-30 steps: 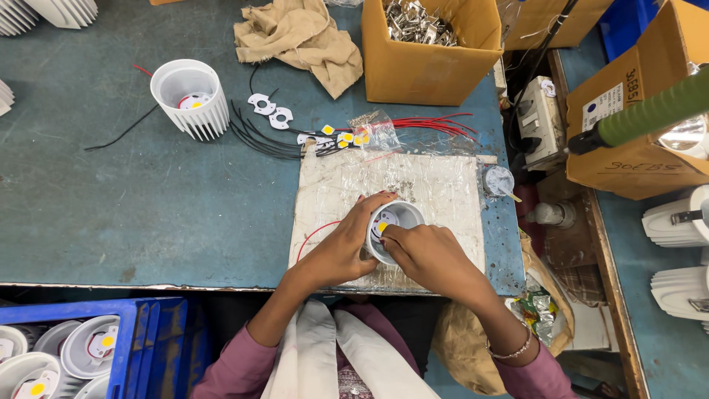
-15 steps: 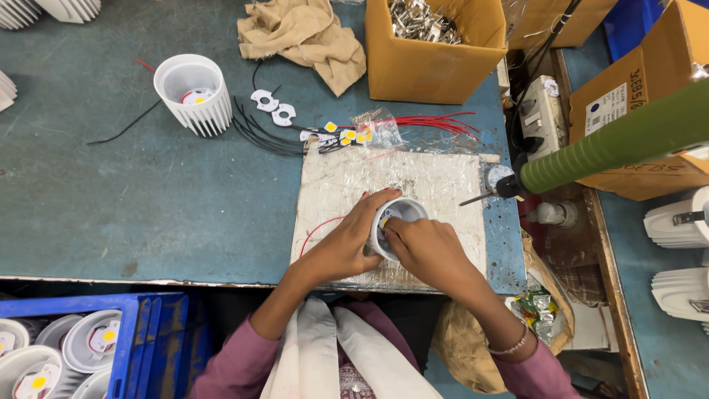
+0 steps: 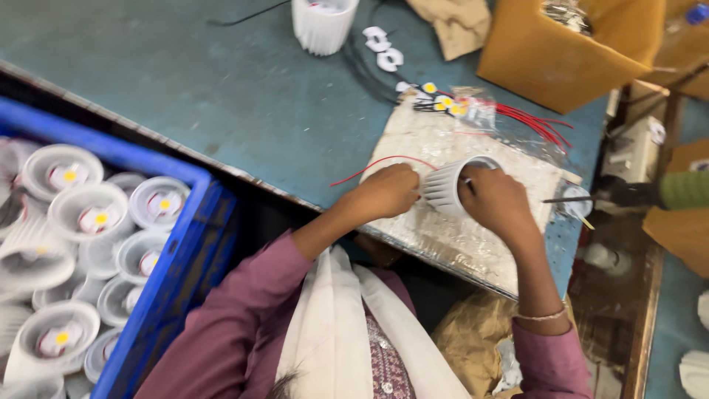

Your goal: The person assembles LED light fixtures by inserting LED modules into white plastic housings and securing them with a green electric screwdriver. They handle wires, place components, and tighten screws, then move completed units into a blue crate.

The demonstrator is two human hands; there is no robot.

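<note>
Both hands (image 3: 443, 193) tipped housing (image 3: 448, 186) sideways (previously upright).

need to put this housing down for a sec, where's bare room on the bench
The widest bare stretch is the teal bench top, between the blue crate, the upright white housing and the work mat. It is crowded along the mat's far edge: black wires, white rings, LED chips, red wires and the cardboard box.

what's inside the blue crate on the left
The blue crate holds many white finned lamp housings, most open side up with a small yellow-centred disc inside. Lower layers and the crate's bottom are covered by the top ones.
</note>
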